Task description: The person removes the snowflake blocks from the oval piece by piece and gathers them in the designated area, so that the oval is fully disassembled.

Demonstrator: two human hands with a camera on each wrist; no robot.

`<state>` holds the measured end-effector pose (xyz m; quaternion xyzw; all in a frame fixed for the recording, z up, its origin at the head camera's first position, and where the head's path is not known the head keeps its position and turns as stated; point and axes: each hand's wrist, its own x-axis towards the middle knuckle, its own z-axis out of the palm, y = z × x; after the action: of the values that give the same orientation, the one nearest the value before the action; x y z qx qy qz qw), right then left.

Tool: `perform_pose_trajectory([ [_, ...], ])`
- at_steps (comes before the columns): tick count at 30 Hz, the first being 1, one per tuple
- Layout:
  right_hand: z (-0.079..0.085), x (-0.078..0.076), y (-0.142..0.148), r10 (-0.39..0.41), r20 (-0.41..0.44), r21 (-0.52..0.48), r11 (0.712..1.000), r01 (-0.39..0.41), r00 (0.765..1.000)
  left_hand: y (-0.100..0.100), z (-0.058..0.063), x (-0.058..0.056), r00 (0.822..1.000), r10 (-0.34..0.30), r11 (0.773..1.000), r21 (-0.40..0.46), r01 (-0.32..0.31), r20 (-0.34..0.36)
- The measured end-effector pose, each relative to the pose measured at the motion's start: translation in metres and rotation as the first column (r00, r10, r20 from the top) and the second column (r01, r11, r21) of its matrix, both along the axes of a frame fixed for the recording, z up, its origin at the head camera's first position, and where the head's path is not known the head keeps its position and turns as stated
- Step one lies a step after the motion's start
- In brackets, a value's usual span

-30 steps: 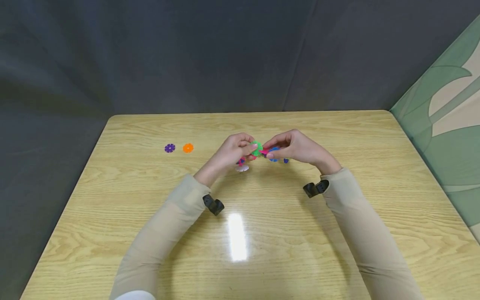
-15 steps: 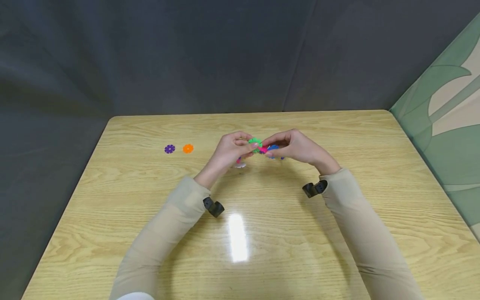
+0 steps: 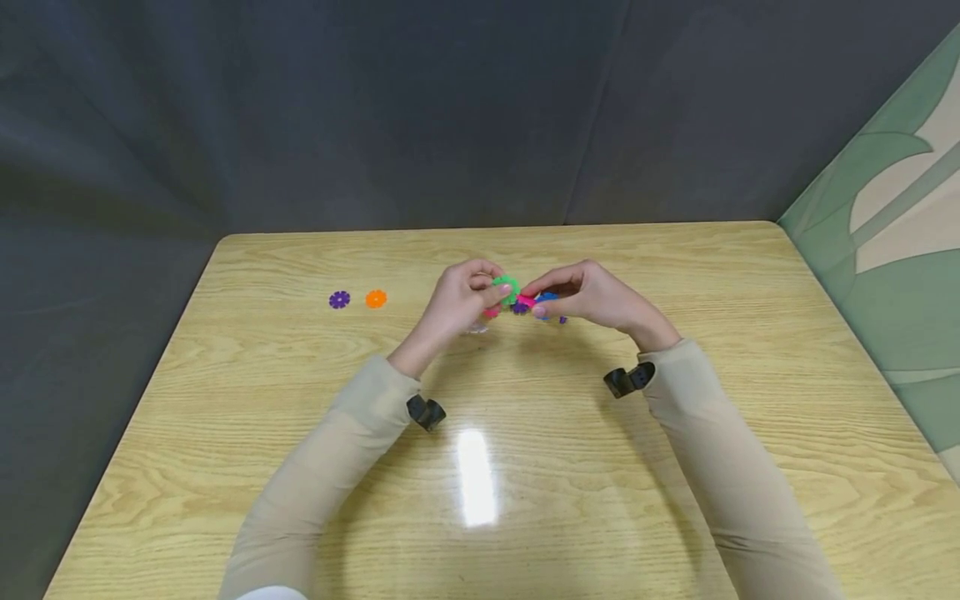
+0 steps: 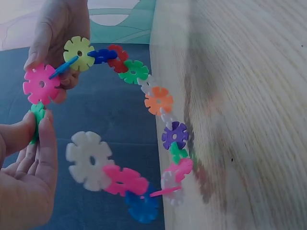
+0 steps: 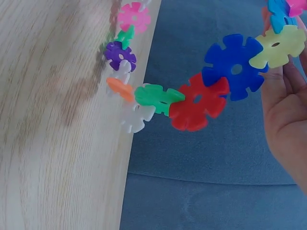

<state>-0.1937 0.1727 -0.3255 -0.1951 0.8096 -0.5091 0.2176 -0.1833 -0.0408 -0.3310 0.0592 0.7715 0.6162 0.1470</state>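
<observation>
In the head view my left hand (image 3: 463, 298) and right hand (image 3: 600, 296) face each other over the table. My left thumb and fingers pinch a green notched flower disc (image 4: 37, 120), seen nearly edge-on in the left wrist view. My right hand grips a pink flower disc (image 4: 42, 84), whose lower edge meets the green one; whether they interlock I cannot tell. From the pink disc runs a chain of linked discs: light blue, yellow (image 4: 79, 53), blue (image 5: 235, 68), red (image 5: 198, 103), green, white, orange, purple (image 4: 175, 136) and several more. A white disc (image 4: 89, 160) ends its visible part.
A loose purple disc (image 3: 340, 299) and an orange disc (image 3: 376, 298) lie on the wooden table (image 3: 225, 392), left of my hands. A dark curtain (image 3: 420, 117) hangs behind the table. A green patterned panel (image 3: 907, 325) stands at the right.
My left hand has shifted slightly left and up with the green disc, which has turned a little. The right hand stays nearly in place with the pink disc. The loose discs have not moved.
</observation>
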Motion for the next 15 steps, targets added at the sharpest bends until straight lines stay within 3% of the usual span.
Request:
perform_pose_trajectory([
  [6, 0.000, -0.001, 0.004, -0.034, 0.013, 0.032, 0.999, 0.033, 0.999, -0.006, -0.002, -0.003, 1.000, -0.004, 0.999, 0.051, 0.003, 0.009],
  [15, 0.001, -0.002, 0.012, -0.078, -0.041, 0.058, 0.995, 0.080, 0.996, -0.019, -0.003, -0.009, 0.998, 0.061, 0.984, 0.163, -0.065, 0.031],
])
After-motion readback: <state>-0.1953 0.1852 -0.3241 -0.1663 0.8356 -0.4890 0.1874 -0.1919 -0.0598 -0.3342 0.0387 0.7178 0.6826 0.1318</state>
